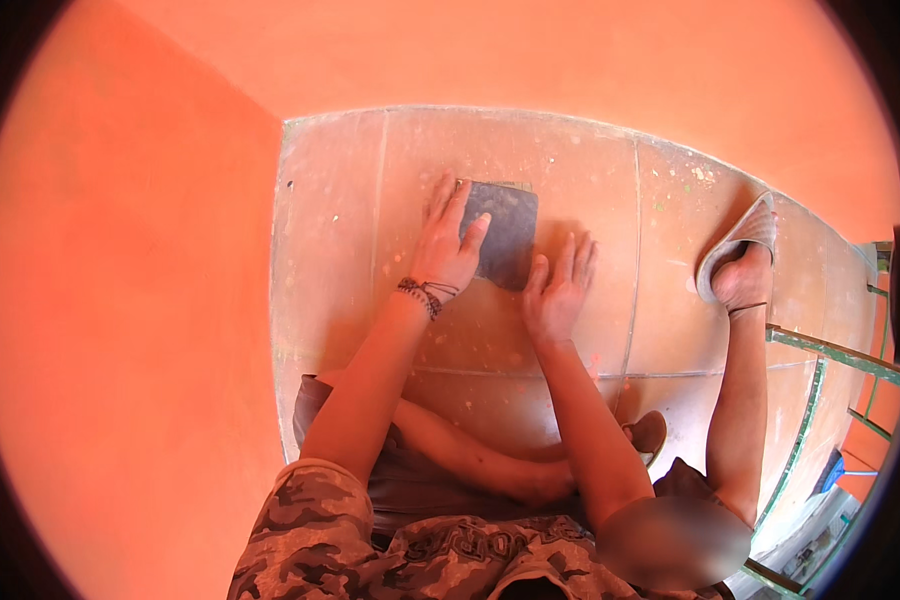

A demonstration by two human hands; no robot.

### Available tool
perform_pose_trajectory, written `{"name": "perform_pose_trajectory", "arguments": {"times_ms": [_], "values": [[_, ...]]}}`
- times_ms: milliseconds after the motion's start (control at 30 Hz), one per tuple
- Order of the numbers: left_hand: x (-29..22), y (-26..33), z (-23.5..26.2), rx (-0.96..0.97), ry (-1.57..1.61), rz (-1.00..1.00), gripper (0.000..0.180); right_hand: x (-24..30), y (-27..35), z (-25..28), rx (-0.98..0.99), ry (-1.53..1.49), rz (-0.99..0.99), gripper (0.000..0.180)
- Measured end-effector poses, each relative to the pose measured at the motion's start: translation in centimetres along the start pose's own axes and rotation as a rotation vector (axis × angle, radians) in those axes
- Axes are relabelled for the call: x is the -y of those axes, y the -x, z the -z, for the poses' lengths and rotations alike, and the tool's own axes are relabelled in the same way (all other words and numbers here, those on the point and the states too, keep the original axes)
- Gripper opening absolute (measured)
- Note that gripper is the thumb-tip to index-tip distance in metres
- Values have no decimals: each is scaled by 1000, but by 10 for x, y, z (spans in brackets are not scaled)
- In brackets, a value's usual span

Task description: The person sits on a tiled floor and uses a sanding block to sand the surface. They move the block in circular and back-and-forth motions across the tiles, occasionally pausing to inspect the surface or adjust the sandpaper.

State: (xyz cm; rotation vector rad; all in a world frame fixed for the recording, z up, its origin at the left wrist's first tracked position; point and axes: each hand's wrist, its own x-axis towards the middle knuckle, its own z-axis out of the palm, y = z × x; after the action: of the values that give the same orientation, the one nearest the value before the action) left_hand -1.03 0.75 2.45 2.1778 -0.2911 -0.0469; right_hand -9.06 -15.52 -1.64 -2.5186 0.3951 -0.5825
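On the tiled floor before me lies a dark grey, flat, rectangular piece [506, 232], its exact kind unclear; a pale, patterned strip shows along its far edge. My left hand [448, 243] rests at its left edge, thumb laid over the dark surface and the other fingers stretched out toward the wall. Dark bracelets circle that wrist. Just right of the piece, my right hand [558, 296] is held low over or on the floor, fingers apart and nothing in them. What lies under the left fingers is hidden.
Orange walls [140, 300] meet the floor [340, 260] at the left and far side. My right foot, in a grey slipper [735, 240], is stretched out at the right. Green metal bars [835, 355] stand beyond it. Whitish specks [703, 174] dot the floor near the far wall.
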Motion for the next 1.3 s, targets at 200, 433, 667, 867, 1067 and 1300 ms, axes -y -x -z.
{"name": "perform_pose_trajectory", "arguments": {"times_ms": [200,433,667,867,1067,1300], "values": [[47,11,34,74,-380,206,61,45,-36,-61,330,193,373,63],[40,-5,27,132,-431,285,61,-8,-113,-45,268,369,-40,68],[33,-21,61,-161,-19,470,51,120,-86,-120,378,224,225,61],[30,-15,83,-261,94,533,45,60,-111,-96,288,242,94,57],[32,-19,64,-330,264,452,47,148,-71,-133,562,54,425,59],[19,-13,89,-352,363,579,49,88,-92,-111,184,329,3,57]]}}
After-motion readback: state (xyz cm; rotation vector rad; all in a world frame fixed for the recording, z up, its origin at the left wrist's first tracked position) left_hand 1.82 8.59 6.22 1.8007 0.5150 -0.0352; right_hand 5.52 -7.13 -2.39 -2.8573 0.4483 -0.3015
